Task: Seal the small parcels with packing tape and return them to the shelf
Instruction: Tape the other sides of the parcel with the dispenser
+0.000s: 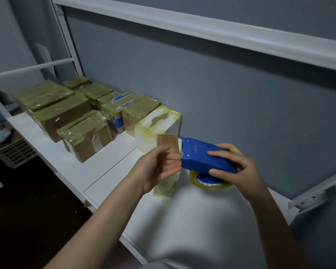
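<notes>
Grey wall stands behind a white shelf. On this shelf the small parcel stands upright, its lower part wrapped in yellowish tape, its cardboard top bare. It looks light and somewhat soft, and the film is probably slippery, so the broad sides seem the best place to hold. The left hand grips it at the middle. The right hand is closed around the blue tape dispenser, whose toothed edge is just beside the parcel's top. Sealed parcels stand in rows further left.
</notes>
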